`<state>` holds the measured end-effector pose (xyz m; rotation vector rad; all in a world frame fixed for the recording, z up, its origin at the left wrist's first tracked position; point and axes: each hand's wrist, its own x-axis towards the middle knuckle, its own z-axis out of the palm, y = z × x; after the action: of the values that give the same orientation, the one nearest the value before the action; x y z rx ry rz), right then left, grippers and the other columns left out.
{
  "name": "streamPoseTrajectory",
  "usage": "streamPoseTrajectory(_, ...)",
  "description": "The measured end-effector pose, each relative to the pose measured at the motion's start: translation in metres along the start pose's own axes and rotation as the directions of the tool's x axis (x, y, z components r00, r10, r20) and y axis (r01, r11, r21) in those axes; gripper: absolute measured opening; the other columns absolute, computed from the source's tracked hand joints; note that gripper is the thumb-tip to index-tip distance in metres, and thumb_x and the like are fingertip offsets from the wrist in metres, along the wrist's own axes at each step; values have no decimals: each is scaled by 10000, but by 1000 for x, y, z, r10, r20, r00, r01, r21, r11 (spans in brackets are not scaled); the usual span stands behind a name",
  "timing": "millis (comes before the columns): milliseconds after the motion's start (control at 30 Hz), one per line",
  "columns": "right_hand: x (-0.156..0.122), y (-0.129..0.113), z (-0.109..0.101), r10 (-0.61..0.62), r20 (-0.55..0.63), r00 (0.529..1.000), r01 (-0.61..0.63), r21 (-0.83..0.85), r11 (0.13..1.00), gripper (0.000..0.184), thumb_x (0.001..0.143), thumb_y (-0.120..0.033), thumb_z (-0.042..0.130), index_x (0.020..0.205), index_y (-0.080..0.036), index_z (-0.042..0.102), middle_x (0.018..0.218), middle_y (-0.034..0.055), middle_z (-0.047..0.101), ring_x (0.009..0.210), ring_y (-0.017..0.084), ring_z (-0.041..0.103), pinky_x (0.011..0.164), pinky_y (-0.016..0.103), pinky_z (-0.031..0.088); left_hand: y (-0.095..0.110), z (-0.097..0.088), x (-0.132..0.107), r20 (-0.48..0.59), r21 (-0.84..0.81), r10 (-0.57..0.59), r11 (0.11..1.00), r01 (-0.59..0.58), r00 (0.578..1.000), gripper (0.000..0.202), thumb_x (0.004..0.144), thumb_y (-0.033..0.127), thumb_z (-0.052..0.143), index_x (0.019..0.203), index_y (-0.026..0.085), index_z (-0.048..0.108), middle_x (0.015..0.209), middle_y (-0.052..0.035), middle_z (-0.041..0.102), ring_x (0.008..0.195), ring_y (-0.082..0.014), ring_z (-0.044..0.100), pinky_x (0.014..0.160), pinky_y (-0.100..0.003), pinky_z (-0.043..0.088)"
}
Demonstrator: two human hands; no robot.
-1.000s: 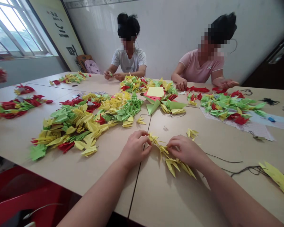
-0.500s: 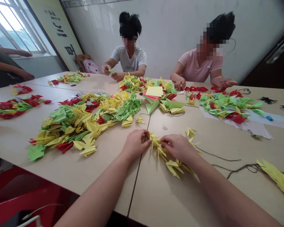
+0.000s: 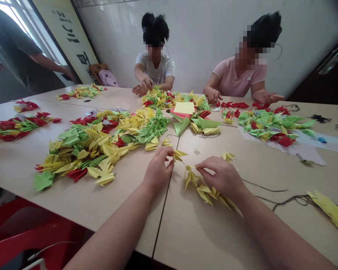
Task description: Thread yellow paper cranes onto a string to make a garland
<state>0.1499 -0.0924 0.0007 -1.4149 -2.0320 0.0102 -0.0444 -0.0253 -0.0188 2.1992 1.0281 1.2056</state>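
Note:
My left hand point(image 3: 157, 170) pinches a single yellow paper crane point(image 3: 178, 154) lifted slightly off the beige table point(image 3: 191, 228). My right hand point(image 3: 221, 176) is closed on a string of yellow paper cranes point(image 3: 204, 189) that lies under it and runs off to the lower right. A thin thread appears to link the single crane to the string. A loose yellow crane point(image 3: 227, 156) lies just beyond my right hand. A dark cord point(image 3: 266, 189) trails from under my right wrist toward the right.
A big heap of yellow, green and red cranes point(image 3: 101, 144) covers the left. Across the table two people fold beside further piles point(image 3: 270, 125) and a stack of paper squares point(image 3: 185, 109). A third person stands at far left. Another yellow string point(image 3: 331, 212) lies right.
My left hand has risen and drawn one yellow crane away from the string; my right hand slid slightly right along the string. A person has stepped in at far left.

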Motion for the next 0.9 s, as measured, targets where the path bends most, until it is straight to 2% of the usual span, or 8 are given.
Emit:
streamPoseTrajectory(100,0,-2,-1,-97,-47,994,96,-27,995,148,782,-156,535,782,-188,680,729,34,692,705,165,611,666,304,464,2,-1,0,-55,13,52,999,-51,997,285,676,-2,506,883,195,505,993,-34,552,914,-129,524,688,-224,489)
streamPoseTrajectory(233,0,-5,-5,-249,-138,959,238,-95,967,137,773,-130,555,803,-183,677,756,31,699,730,171,600,693,316,467,5,-3,-1,-119,35,120,993,-117,986,280,686,2,513,890,192,502,983,-38,543,900,-124,522,690,-221,492)
streamPoseTrajectory(400,-2,-4,-7,-312,-171,935,288,-152,946,155,756,-112,577,858,-181,671,799,31,701,763,172,588,711,319,471,6,-3,-1,-126,48,132,991,-127,983,286,687,3,513,898,195,501,990,-39,540,901,-128,523,686,-226,496)
streamPoseTrajectory(600,-2,-1,-3,-273,-147,951,262,-87,961,145,764,-106,558,826,-188,660,770,29,695,744,165,592,700,311,469,7,-4,-1,-121,48,132,991,-127,984,287,690,-1,510,899,195,495,995,-36,537,905,-120,516,700,-213,487)
streamPoseTrajectory(733,-1,0,0,-160,-116,980,161,2,987,133,779,-117,530,796,-184,644,717,32,679,714,162,604,683,309,466,6,-3,-1,-105,40,105,994,-101,989,274,699,10,504,897,199,494,1000,-34,534,916,-125,518,709,-220,483)
streamPoseTrajectory(900,-2,0,1,-18,28,999,15,122,992,118,795,-189,511,808,-192,628,761,35,672,720,152,609,665,278,470,1,-1,-2,20,52,-3,999,1,1000,292,705,33,502,935,212,483,1003,-18,535,827,-114,554,727,-249,477)
